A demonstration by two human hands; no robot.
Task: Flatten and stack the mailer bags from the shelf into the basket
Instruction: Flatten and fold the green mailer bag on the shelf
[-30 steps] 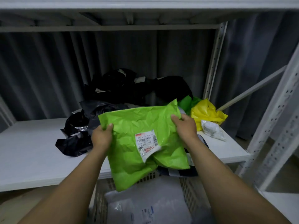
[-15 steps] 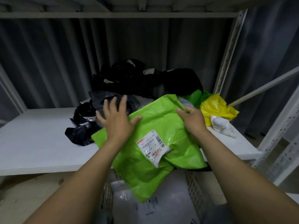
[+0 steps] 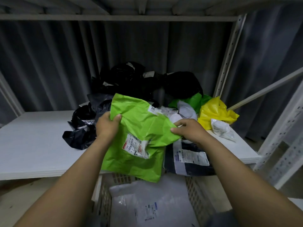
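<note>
In the head view, the green mailer bag [image 3: 139, 133] hung over the shelf's [image 3: 32, 145] front edge, above the basket [image 3: 105, 199]. Its long side ran from the shelf's back down toward the person. The left hand [image 3: 107, 126] gripped its left edge, with the fingers hidden behind. The right hand [image 3: 188, 130] pinched its right edge. The crumpled label [image 3: 136, 145] was too small to read.

A dark grey pleated curtain [image 3: 49, 63] hangs behind. A perforated white upright [image 3: 229, 54] rises at right, with a ribbed metal deck [image 3: 131, 5] overhead. Bare tan floor [image 3: 16, 194] lies below; the light is dim.
</note>
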